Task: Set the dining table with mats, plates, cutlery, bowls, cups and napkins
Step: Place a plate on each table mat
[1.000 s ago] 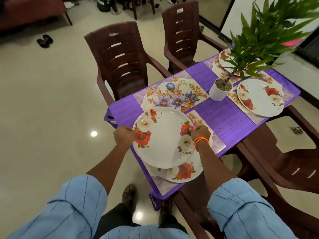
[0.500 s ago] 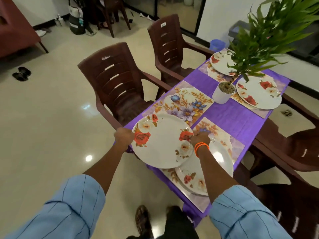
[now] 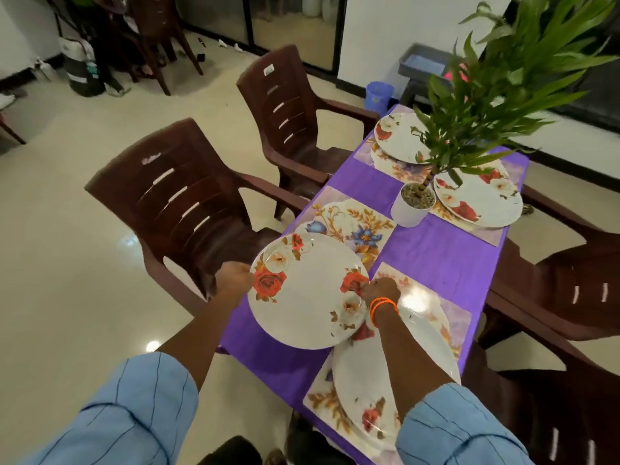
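I hold a white plate with red roses [image 3: 307, 293] in the air over the near left part of the purple table [image 3: 436, 260]. My left hand [image 3: 235, 280] grips its left rim and my right hand [image 3: 380, 292], with an orange band on the wrist, pinches its right rim. Just beyond the plate lies a bare floral mat [image 3: 352, 226]. Another rose plate [image 3: 379, 380] rests on the near right mat [image 3: 449, 317], partly hidden by my right arm. Two more plates [image 3: 399, 137] [image 3: 483, 199] sit on mats at the far end.
A potted green plant in a white pot [image 3: 412, 204] stands mid-table. Brown plastic chairs [image 3: 188, 196] [image 3: 288, 109] line the left side, and another chair [image 3: 570, 286] stands on the right. A blue bin [image 3: 379, 94] sits by the far wall.
I have carried the held plate leftward off the near right plate and toward the bare floral mat. My view has shifted left along the table.
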